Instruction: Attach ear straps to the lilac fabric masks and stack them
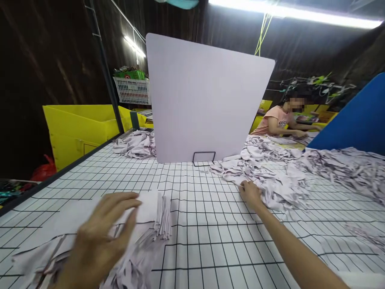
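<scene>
My left hand (105,233) hovers at the lower left, its fingers curved and apart from the thumb, with nothing gripped between them. Right beside its fingertips lies a stack of folded white fabric pieces (164,214), layered on edge, with more loose pieces beneath the hand. My right hand (251,192) reaches out to the near edge of a heap of white fabric strips (276,180). Its fingers bend down at the cloth; whether they pinch a strip is hidden.
Black grid lines cover the white tabletop (204,241). A white upright panel (207,100) on a wire stand (204,157) rises at the back. Yellow bins (81,132) stand left. Another person (279,120) works at the far right by a blue panel (355,120).
</scene>
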A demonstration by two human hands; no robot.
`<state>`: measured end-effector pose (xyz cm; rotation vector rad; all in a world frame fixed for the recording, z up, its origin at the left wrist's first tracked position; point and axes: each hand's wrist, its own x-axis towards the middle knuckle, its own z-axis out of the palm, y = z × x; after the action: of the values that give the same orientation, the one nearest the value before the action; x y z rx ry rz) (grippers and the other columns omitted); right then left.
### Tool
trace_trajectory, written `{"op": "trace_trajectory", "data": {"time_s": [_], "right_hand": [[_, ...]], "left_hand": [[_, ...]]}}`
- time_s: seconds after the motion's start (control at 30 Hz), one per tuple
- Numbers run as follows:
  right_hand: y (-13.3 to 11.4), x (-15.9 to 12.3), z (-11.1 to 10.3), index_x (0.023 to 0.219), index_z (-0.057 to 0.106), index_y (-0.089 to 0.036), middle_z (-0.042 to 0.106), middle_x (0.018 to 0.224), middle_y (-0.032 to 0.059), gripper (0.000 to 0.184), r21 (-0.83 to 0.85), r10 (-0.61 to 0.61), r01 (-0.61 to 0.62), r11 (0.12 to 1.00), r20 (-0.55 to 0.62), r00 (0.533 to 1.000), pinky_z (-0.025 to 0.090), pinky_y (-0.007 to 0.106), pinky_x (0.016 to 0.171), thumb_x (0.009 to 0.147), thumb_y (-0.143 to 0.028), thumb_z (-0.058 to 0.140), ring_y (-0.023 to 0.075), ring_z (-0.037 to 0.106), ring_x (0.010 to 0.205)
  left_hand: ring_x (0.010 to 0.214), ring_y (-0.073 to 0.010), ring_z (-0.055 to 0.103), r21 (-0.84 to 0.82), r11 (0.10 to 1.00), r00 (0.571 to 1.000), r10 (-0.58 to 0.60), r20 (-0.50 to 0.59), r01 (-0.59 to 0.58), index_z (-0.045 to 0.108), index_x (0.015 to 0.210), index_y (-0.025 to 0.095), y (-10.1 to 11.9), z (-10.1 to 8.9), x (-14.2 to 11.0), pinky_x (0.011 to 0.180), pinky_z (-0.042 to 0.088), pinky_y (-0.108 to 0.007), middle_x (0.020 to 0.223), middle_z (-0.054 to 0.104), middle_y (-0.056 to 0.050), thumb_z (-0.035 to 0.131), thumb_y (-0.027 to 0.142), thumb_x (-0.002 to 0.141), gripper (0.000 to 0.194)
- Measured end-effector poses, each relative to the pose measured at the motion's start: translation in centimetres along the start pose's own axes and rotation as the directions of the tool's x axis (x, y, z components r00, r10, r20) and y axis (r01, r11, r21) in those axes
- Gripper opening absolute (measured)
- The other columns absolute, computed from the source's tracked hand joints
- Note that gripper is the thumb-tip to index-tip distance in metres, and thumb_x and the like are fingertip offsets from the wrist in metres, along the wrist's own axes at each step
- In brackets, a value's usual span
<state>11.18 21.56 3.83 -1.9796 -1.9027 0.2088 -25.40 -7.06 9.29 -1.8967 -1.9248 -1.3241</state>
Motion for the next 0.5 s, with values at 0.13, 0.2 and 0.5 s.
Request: {"op": "trace_trajectory", "data": {"time_s": [0.13,0.2,0.5], "right_hand": [[1.1,0.2,-1.6,0.125,0.064,-0.017,0.065,0.125,0.0095,0.032,0.082,-0.05,0.047,0.996,0.035,0.998,0.057,0.046,0.089,0.098,-0.035,0.066,0.0242,0.066,0.106],[1.2,-0.5,-3.4,0.112,0.065,-0.016,0.069,0.107,0.0071,0.023,0.166,-0.111,0.103,0.981,0.041,0.993,0.056,0.043,0.086,0.1,-0.035,0.062,0.0223,0.067,0.095],[-1.3,-8.9,-13.9,0.093,0.058,-0.023,0.059,0.08,0.0002,0.042,0.817,-0.426,0.13,0.561,0.15,0.892,0.05,0.025,0.061,0.086,-0.063,0.066,0.0156,0.057,0.069]], "left_hand": [[0.106,-0.0235,0.066,-0.176,0.974,0.987,0.156,0.048,-0.145,0.066,0.101,0.029,6.8,5.2,1.0,0.09,0.062,-0.043,0.109,0.069,-0.003,0.053,0.021,0.097,0.016],[0.104,-0.0233,0.066,-0.236,0.965,0.983,0.145,0.113,-0.115,0.065,0.099,0.025,8.3,7.8,1.2,0.088,0.062,-0.043,0.106,0.07,-0.005,0.048,0.017,0.097,0.019],[0.122,-0.0304,0.06,-0.508,0.812,0.842,0.038,0.538,0.287,0.055,0.134,0.021,13.5,15.8,3.5,0.098,0.053,-0.049,0.137,0.061,-0.015,0.066,0.029,0.089,0.047]]}}
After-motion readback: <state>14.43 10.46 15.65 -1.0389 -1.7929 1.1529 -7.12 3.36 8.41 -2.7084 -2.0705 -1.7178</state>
